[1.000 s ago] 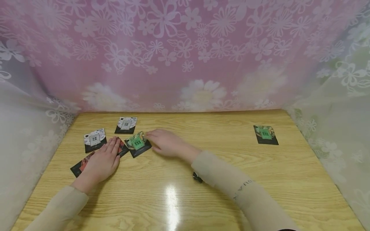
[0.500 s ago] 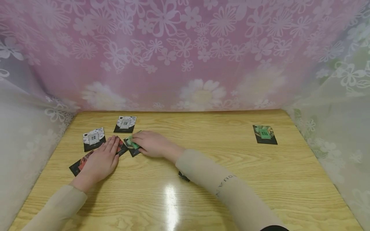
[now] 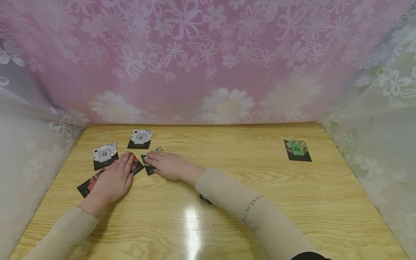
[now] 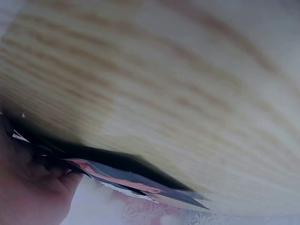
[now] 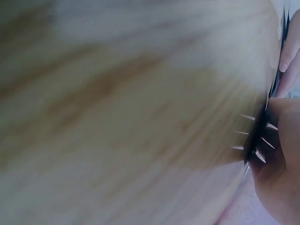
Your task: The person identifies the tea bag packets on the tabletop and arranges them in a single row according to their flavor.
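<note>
In the head view my left hand (image 3: pixel 113 178) lies flat over red-and-black packets, fingers straight together. One red packet (image 3: pixel 89 183) shows left of the hand, and another red-and-black piece (image 3: pixel 137 165) shows past its fingertips; the hand hides whether they are separate. My right hand (image 3: pixel 169 165) rests with extended fingers on a green-and-black packet (image 3: pixel 148 168), covering most of it. In the left wrist view, a dark packet edge (image 4: pixel 154 178) lies beside the left hand (image 4: pixel 37 192). The right wrist view shows the right hand (image 5: pixel 276 164) over a dark thin edge.
Two white-and-black packets lie beyond the left hand, one nearer (image 3: pixel 105 156) and one farther back (image 3: pixel 140 139). Another green packet (image 3: pixel 297 150) is at the far right. A dark item (image 3: pixel 205 199) peeks from under the right sleeve. Floral curtains surround the wooden table (image 3: pixel 243 144).
My right hand has moved left from the green packet's right edge onto its top and now covers most of it. The left hand has stayed on the red packets.
</note>
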The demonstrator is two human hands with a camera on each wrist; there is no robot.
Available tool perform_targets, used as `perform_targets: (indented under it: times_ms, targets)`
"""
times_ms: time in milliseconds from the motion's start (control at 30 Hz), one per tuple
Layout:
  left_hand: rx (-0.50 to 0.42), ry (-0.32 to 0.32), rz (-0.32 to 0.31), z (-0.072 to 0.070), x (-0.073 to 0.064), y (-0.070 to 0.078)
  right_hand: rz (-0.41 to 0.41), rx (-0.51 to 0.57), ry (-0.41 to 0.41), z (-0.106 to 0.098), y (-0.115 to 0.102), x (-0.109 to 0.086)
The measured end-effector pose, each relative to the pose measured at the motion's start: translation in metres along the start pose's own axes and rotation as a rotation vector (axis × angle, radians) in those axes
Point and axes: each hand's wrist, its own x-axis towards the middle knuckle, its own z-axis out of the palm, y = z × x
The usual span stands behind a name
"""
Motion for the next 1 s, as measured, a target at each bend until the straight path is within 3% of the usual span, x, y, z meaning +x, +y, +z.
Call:
perform_targets:
  times_ms: [233,633,1000]
  targets:
    - [-0.003,-0.012,-0.008,0.001,-0.001,-0.001,0.030,0.046,-0.004,0.000,0.010,-0.009]
    - [-0.020,0.005,-0.003,0.004,-0.001,-0.002,0.109,0.136,0.004,0.008,0.045,-0.031]
    - [-0.022,0.007,-0.012,0.001,-0.001,0.000,0.181,0.266,0.021,0.015,0.096,-0.075]
